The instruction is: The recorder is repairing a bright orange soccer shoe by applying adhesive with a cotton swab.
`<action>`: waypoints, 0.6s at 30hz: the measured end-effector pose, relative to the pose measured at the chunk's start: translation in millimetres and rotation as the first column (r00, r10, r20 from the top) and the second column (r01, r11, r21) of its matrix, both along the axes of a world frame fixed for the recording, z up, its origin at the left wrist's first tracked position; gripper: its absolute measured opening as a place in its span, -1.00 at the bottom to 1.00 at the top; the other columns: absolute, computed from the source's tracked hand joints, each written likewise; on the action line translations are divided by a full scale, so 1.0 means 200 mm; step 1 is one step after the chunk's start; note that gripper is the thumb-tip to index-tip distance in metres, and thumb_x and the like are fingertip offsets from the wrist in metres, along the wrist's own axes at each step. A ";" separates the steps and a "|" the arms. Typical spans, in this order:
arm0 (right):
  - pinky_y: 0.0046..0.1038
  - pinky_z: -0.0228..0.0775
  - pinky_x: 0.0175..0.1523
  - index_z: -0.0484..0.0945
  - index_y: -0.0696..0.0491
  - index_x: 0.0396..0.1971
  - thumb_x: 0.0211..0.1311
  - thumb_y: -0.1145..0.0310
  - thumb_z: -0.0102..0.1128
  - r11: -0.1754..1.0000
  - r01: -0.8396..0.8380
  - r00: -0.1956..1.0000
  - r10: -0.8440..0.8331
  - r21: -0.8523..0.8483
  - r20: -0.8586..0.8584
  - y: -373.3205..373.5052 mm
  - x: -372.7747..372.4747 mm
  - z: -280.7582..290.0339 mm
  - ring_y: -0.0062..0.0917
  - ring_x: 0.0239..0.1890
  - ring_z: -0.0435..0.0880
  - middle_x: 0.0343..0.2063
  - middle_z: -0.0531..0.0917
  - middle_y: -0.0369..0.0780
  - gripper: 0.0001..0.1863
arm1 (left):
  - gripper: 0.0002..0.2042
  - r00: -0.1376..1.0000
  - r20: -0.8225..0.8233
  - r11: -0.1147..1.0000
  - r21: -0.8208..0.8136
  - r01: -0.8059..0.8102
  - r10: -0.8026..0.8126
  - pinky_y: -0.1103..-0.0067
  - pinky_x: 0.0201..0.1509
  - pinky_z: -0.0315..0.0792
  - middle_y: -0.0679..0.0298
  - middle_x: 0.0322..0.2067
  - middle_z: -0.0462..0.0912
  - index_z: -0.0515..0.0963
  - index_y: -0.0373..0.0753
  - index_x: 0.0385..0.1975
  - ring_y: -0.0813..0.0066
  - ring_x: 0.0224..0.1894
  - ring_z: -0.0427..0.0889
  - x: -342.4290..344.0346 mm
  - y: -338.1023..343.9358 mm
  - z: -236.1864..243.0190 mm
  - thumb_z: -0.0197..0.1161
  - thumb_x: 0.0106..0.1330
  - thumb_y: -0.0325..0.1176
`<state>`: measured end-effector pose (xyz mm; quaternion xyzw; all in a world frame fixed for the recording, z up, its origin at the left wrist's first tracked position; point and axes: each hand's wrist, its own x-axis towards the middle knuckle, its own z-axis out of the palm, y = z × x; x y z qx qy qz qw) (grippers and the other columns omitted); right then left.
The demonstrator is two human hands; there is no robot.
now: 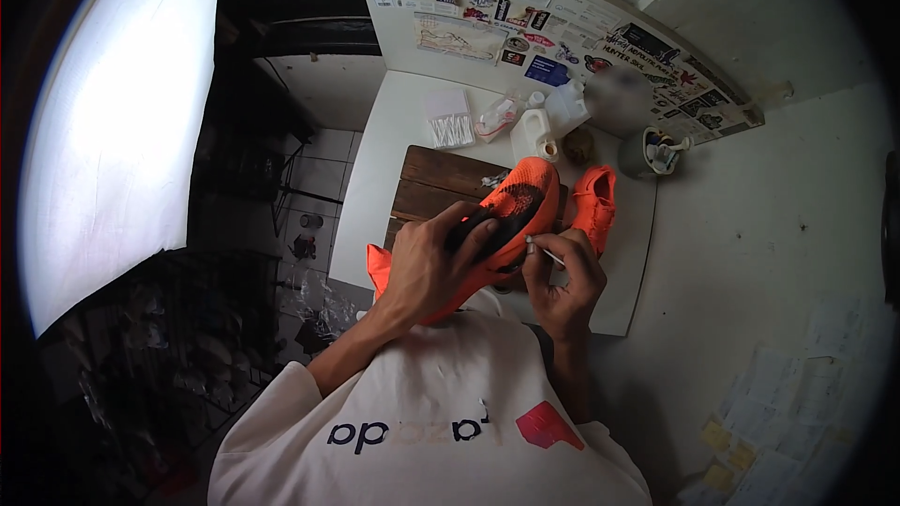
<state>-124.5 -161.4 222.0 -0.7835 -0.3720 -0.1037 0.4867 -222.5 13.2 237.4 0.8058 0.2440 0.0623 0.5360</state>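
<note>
An orange sports shoe (534, 189) with a black patch is held up in front of my chest, its toe pointing away from me. My left hand (424, 260) grips it from the left, fingers laid over the dark part. In my right hand (568, 292) a thin white cotton swab (553, 256) is pinched between thumb and fingers. The swab's tip is against or very close to the shoe's right edge; I cannot tell which. Beyond my right hand, a second orange shoe (594, 209) rests on the white table (370, 197).
Under the held shoe lies a dark wooden board (425, 182). A box of cotton swabs (451, 127), a white jug (531, 135) and a pale bottle (566, 109) stand behind it. At the right is a cup of tools (641, 156); a sticker-covered panel (572, 0) rises at the back.
</note>
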 end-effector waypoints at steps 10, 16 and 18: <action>-0.51 0.35 -0.43 0.68 0.13 -0.22 0.25 0.57 0.39 1.000 -0.023 1.000 0.023 -0.021 -0.013 0.00 0.00 0.00 -0.58 -0.47 0.58 -0.44 0.61 -0.27 -0.87 | -0.66 1.000 -0.019 0.999 -0.043 -0.010 0.009 0.39 -0.16 0.63 -0.06 -0.33 0.80 0.68 -0.37 0.04 0.21 -0.30 0.84 0.00 0.00 0.01 0.33 0.50 -0.19; -0.47 0.43 -0.30 0.67 0.15 -0.22 0.21 0.61 0.40 0.992 -0.118 0.993 0.119 -0.055 0.012 0.00 -0.02 -0.01 -0.54 -0.42 0.59 -0.43 0.56 -0.25 -0.84 | -0.63 0.999 -0.053 1.000 -0.024 0.009 -0.011 0.41 -0.15 0.62 -0.07 -0.33 0.80 0.67 -0.41 0.04 0.32 -0.27 0.83 0.01 0.01 0.02 0.30 0.53 -0.18; -0.50 0.47 -0.23 0.65 0.18 -0.23 0.25 0.61 0.37 0.979 -0.079 0.958 0.127 0.188 -0.256 -0.05 0.01 -0.03 -0.58 -0.37 0.61 -0.42 0.58 -0.26 -0.88 | -0.62 1.000 -0.010 0.998 -0.068 -0.015 0.014 0.42 -0.14 0.62 -0.06 -0.34 0.80 0.67 -0.41 0.04 0.34 -0.27 0.82 0.01 0.02 0.01 0.29 0.53 -0.16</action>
